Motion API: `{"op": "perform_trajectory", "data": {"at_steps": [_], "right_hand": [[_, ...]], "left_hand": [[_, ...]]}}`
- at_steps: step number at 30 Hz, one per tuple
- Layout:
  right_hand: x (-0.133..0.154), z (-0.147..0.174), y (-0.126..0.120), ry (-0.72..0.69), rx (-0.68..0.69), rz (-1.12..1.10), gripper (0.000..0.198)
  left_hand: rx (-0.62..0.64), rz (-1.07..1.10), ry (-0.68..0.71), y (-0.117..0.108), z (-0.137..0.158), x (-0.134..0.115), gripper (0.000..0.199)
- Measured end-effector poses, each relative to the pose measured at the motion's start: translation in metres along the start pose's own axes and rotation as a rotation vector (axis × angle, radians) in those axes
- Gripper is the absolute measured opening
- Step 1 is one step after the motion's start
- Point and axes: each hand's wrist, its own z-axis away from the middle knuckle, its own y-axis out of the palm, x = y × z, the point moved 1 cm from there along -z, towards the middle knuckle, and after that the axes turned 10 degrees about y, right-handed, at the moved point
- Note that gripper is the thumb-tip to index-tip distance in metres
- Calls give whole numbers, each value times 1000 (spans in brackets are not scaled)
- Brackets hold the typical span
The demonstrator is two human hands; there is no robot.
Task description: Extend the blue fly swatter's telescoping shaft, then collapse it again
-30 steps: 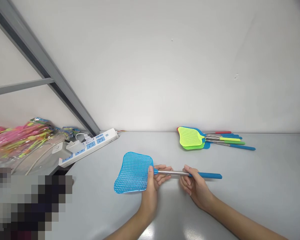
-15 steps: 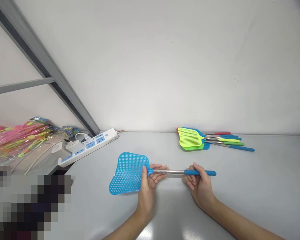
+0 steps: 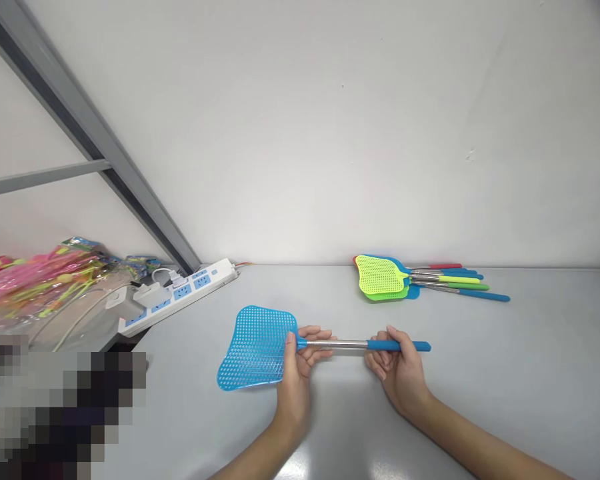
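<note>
A blue fly swatter (image 3: 260, 347) with a perforated head, a thin metal shaft and a blue handle lies level across both hands. My left hand (image 3: 297, 373) grips it at the neck, thumb on top of the head's edge and fingers beneath the shaft. Around the blue grip at the other end, my right hand (image 3: 400, 367) is closed, thumb over the handle and fingers curled under it. Behind, near the wall, a pile of fly swatters (image 3: 380, 275) in yellow, green, blue and red rests with handles pointing right.
A white power strip (image 3: 185, 293) with plugs and cables stands at the left of the grey table (image 3: 480, 367). Beyond it lie colourful items in clear plastic bags (image 3: 45, 277). A grey metal frame (image 3: 105, 160) rises against the white wall (image 3: 350, 167). The lower left corner is pixelated.
The view has shifted very slightly. Both hands keep the same hold on the blue fly swatter, and the pile has not moved.
</note>
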Motion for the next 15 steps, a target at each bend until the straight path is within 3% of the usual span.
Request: {"op": "perform_trajectory", "data": {"at_steps": [15], "right_hand": [[-1, -2, 0, 2, -17, -28, 40]], "left_hand": [[-83, -105, 130, -1, -1, 0, 39]]}}
